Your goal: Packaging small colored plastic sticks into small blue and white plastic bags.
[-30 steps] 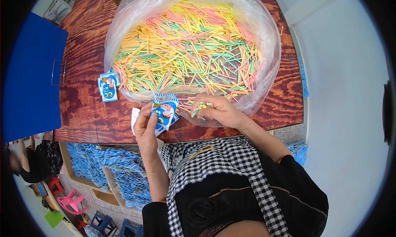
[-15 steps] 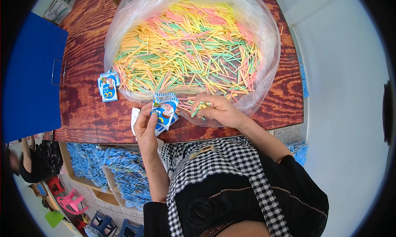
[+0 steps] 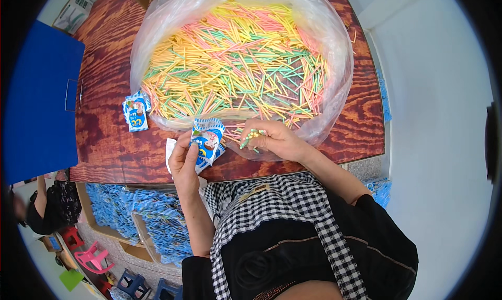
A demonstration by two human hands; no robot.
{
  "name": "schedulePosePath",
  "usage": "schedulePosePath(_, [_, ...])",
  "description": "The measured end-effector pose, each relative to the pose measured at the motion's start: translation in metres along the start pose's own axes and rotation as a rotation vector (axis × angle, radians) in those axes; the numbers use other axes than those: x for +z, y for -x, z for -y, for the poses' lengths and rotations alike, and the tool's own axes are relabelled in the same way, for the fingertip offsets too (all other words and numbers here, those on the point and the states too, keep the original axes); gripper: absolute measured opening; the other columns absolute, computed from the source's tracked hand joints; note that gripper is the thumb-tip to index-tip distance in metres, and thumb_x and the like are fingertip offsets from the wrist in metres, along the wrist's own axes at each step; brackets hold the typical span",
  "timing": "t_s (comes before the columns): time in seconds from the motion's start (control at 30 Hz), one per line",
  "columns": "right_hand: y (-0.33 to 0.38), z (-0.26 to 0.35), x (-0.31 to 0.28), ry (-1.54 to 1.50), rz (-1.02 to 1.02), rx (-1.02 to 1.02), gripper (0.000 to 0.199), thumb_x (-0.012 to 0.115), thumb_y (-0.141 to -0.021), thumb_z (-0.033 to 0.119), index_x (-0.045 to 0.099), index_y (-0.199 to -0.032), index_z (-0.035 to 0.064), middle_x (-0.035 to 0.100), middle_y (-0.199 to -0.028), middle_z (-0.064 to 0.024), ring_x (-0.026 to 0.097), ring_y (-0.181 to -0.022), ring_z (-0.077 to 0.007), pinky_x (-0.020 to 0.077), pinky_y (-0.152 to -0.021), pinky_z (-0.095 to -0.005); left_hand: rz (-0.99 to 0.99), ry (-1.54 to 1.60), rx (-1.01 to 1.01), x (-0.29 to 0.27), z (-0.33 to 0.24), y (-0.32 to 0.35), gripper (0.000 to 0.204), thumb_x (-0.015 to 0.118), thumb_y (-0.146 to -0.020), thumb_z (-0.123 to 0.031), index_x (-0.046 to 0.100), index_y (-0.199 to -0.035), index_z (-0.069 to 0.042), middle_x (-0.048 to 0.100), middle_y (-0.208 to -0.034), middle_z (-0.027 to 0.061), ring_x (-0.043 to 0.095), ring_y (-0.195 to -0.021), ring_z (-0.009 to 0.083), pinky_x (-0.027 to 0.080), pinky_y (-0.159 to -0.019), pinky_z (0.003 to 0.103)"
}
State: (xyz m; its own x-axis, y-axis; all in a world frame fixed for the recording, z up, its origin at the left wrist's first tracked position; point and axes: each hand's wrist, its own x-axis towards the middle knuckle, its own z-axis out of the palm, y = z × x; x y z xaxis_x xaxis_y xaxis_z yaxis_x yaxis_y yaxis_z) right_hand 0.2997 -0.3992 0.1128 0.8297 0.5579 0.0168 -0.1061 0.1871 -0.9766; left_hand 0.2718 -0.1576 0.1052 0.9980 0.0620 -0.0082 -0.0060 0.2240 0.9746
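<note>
My left hand (image 3: 183, 156) pinches a small blue and white printed packet (image 3: 208, 138) near the table's front edge. Below that packet, partly covered, lie more blue and white packets (image 3: 215, 156). My right hand (image 3: 273, 138) is closed around a bunch of thin pastel sticks (image 3: 253, 138), their green and yellow ends poking out toward the packet. Packet and sticks are a short way apart. Just beyond both hands sits a large clear plastic bag (image 3: 334, 44), spread wide and filled with loose yellow, pink and green sticks (image 3: 235, 59).
Other filled packets (image 3: 137, 113) lie left of the bag on the red wood-grain table (image 3: 104, 148). A blue panel (image 3: 39, 101) stands at the left. Boxes of blue packets (image 3: 162, 224) are below the table edge. Another person (image 3: 44, 206) sits at far left, near stools (image 3: 94, 258).
Hardly anything differs. Both hands keep their hold on the packet and the sticks, and the whole view has shifted slightly.
</note>
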Motion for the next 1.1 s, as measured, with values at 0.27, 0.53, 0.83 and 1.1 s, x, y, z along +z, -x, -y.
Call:
schedulePosePath(0.27, [0.002,0.001,-0.002,-0.045,-0.039,0.11,0.012,0.055,-0.095,0.008,0.059,-0.105,0.0013,0.059,-0.094,-0.0001,0.053,-0.081,-0.0063,0.0454,-0.07,-0.0227,0.035,-0.051,0.001,-0.003,-0.003,0.001,0.015,0.056,-0.091,-0.001,0.064,-0.102,0.005,0.061,-0.117,0.0098,0.057,-0.103,0.0144,0.043,-0.091,0.027])
schedulePosePath(0.53, [-0.003,0.011,-0.017,0.217,-0.09,0.075,0.032,0.055,-0.096,0.011,0.053,-0.126,0.0003,0.062,-0.1,-0.0011,0.054,-0.087,-0.0055,0.0458,-0.075,-0.0211,0.237,-0.347,0.049,0.005,-0.01,-0.005,0.014,0.058,-0.085,0.002,0.067,-0.097,0.004,0.064,-0.105,0.0126,0.06,-0.097,0.0185,0.045,-0.084,0.028])
schedulePosePath(0.83, [-0.017,0.047,-0.025,0.695,0.133,-0.007,0.02,0.054,-0.093,0.019,0.054,-0.104,0.0013,0.053,-0.079,-0.0166,0.056,-0.075,-0.0326,0.0422,-0.067,-0.04,0.233,-0.383,0.073,0.009,-0.007,-0.007,0.012,0.059,-0.086,0.0,0.065,-0.096,0.003,0.062,-0.093,0.01,0.057,-0.087,0.0177,0.044,-0.077,0.028])
schedulePosePath(1.1, [-0.02,0.059,-0.021,0.964,0.183,-0.014,0.015,0.055,-0.09,0.017,0.051,-0.09,0.0027,0.056,-0.078,-0.0167,0.058,-0.076,-0.0384,0.0425,-0.064,-0.0458,0.232,-0.383,0.072,0.014,-0.006,-0.006,0.009,0.058,-0.086,0.001,0.061,-0.094,0.003,0.059,-0.088,0.008,0.055,-0.081,0.0171,0.043,-0.073,0.027])
